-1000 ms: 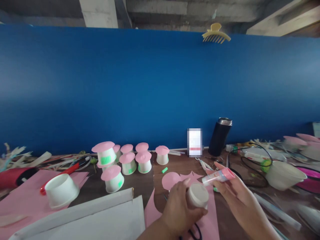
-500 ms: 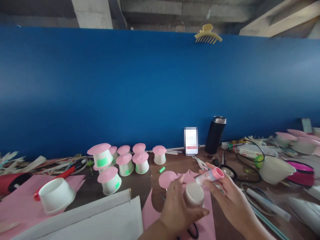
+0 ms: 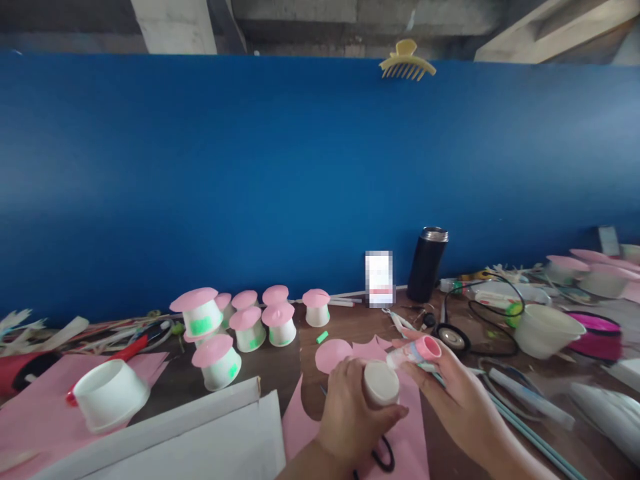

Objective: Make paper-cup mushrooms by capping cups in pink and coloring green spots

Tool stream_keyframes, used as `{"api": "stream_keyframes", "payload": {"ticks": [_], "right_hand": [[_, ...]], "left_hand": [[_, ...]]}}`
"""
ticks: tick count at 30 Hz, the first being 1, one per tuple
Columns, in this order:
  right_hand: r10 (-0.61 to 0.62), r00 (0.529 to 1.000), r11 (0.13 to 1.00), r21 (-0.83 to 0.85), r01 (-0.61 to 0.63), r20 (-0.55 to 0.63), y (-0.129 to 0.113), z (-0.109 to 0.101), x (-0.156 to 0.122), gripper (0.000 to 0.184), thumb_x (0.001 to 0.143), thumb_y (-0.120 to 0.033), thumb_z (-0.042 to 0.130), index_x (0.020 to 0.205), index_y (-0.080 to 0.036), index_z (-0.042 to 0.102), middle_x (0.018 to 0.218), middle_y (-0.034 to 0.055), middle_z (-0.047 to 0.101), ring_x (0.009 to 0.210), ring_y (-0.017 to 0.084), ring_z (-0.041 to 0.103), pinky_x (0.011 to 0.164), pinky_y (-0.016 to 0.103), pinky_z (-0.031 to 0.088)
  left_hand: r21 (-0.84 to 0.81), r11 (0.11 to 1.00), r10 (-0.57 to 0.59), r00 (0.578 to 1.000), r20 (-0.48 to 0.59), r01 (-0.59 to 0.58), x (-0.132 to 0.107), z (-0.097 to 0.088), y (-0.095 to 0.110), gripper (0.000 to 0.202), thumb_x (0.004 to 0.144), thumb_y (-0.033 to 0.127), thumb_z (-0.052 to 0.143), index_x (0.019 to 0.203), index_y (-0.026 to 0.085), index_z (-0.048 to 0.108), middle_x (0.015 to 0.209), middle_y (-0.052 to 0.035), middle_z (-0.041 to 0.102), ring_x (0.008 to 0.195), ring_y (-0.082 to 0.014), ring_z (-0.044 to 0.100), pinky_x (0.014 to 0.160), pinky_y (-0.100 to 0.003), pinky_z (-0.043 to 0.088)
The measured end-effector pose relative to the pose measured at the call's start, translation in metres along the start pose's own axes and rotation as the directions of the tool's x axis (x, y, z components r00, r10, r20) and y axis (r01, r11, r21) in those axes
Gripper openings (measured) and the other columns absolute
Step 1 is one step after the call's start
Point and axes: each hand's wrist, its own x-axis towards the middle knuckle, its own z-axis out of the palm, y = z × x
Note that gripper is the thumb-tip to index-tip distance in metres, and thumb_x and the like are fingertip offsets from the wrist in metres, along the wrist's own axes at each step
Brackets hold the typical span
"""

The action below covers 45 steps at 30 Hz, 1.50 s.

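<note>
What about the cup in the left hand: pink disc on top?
No, the white cup in the left hand shows a bare white top, beside the tube in the right hand.

the brown worktop (image 3: 275, 365) carries pink sheets (image 3: 413, 427), white cups (image 3: 250, 339) capped with pink discs (image 3: 245, 319), a small green stick (image 3: 322, 337), a black flask (image 3: 427, 267) at the back and a pale tub (image 3: 546, 333) at the right.

Cup (image 3: 383, 383) in left hand (image 3: 350, 408), beside glue stick (image 3: 416, 352)
</note>
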Motion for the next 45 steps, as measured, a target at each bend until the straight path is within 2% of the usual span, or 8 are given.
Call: {"api": "stream_keyframes", "payload": {"ticks": [5, 9, 15, 18, 21, 26, 31, 45], "right_hand": [[-0.066, 0.998, 0.997, -0.035, 0.066, 0.016, -0.006, -0.003, 0.001, 0.03, 0.089, -0.036, 0.048, 0.117, -0.024, 0.05, 0.119, 0.0059, 0.062, 0.109, 0.02, 0.059, 0.094, 0.033, 0.045], [-0.045, 0.998, 0.999, -0.029, 0.046, 0.047, -0.006, 0.0, -0.001, 0.028, 0.089, -0.035, 0.047, 0.115, -0.025, 0.051, 0.121, 0.0059, 0.062, 0.105, 0.019, 0.062, 0.087, 0.029, 0.05], [-0.028, 0.999, 1.0, 0.0, 0.028, 0.027, -0.003, 0.001, -0.001, 0.032, 0.089, -0.036, 0.049, 0.118, -0.024, 0.05, 0.121, 0.0062, 0.062, 0.106, 0.021, 0.062, 0.091, 0.033, 0.048], [-0.009, 1.0, 0.998, 0.066, 0.01, -0.018, -0.003, 0.0, 0.001, 0.033, 0.087, -0.038, 0.052, 0.117, -0.024, 0.051, 0.12, 0.0071, 0.063, 0.11, 0.022, 0.06, 0.094, 0.036, 0.047], [0.028, 0.999, 0.989, 0.147, -0.021, -0.045, -0.002, 0.0, 0.001, 0.034, 0.086, -0.04, 0.054, 0.116, -0.024, 0.052, 0.122, 0.0078, 0.062, 0.115, 0.024, 0.057, 0.097, 0.037, 0.046], [0.049, 0.999, 0.975, 0.216, -0.047, -0.003, -0.004, 0.002, -0.001, 0.034, 0.087, -0.038, 0.055, 0.117, -0.025, 0.051, 0.126, 0.0065, 0.06, 0.115, 0.021, 0.057, 0.096, 0.033, 0.047], [0.043, 0.999, 0.981, 0.187, -0.042, 0.002, -0.004, 0.001, -0.001, 0.033, 0.087, -0.038, 0.055, 0.118, -0.025, 0.051, 0.127, 0.0061, 0.059, 0.116, 0.021, 0.057, 0.096, 0.032, 0.047], [-0.042, 0.998, 0.998, 0.043, 0.04, 0.047, -0.007, -0.009, 0.001, 0.029, 0.089, -0.037, 0.051, 0.116, -0.027, 0.051, 0.123, 0.0045, 0.062, 0.112, 0.019, 0.059, 0.093, 0.031, 0.047]], "left_hand": [[-0.03, 0.999, -0.011, 1.0, 0.014, 0.011, 0.001, -0.003, 0.0, 0.05, 0.058, 0.033, 0.076, 0.102, 0.02, 0.058, 0.105, -0.0073, 0.061, 0.102, -0.0276, 0.053, 0.091, -0.041, 0.039], [-0.044, 0.999, -0.006, 1.0, 0.025, 0.007, 0.001, -0.007, 0.003, 0.045, 0.061, 0.033, 0.074, 0.101, 0.02, 0.059, 0.103, -0.0055, 0.061, 0.1, -0.0257, 0.054, 0.09, -0.039, 0.04], [-0.08, 0.997, -0.015, 0.999, 0.041, 0.018, 0.001, -0.009, 0.003, 0.047, 0.061, 0.034, 0.074, 0.104, 0.022, 0.059, 0.105, -0.0045, 0.062, 0.102, -0.0248, 0.054, 0.092, -0.037, 0.041], [-0.132, 0.989, -0.065, 0.997, 0.047, 0.071, 0.001, -0.008, 0.001, 0.056, 0.06, 0.033, 0.074, 0.112, 0.023, 0.055, 0.111, -0.005, 0.063, 0.104, -0.0246, 0.055, 0.091, -0.036, 0.042], [-0.155, 0.979, -0.124, 0.99, 0.067, 0.133, 0.001, -0.008, 0.0, 0.052, 0.061, 0.035, 0.073, 0.108, 0.024, 0.055, 0.107, -0.0044, 0.065, 0.1, -0.025, 0.058, 0.086, -0.035, 0.044], [-0.198, 0.974, -0.093, 0.99, 0.103, 0.112, 0.001, -0.01, 0.004, 0.047, 0.063, 0.033, 0.072, 0.106, 0.024, 0.056, 0.105, -0.0026, 0.067, 0.098, -0.0232, 0.059, 0.085, -0.033, 0.044], [-0.208, 0.974, -0.066, 0.991, 0.12, 0.09, 0.001, -0.012, 0.007, 0.044, 0.067, 0.031, 0.069, 0.109, 0.025, 0.057, 0.105, -0.0008, 0.068, 0.096, -0.0204, 0.06, 0.087, -0.03, 0.044], [-0.11, 0.991, -0.065, 0.992, 0.109, 0.077, 0.001, -0.014, 0.01, 0.045, 0.068, 0.03, 0.064, 0.112, 0.022, 0.056, 0.109, -0.0049, 0.067, 0.101, -0.0241, 0.059, 0.089, -0.033, 0.045]]}}
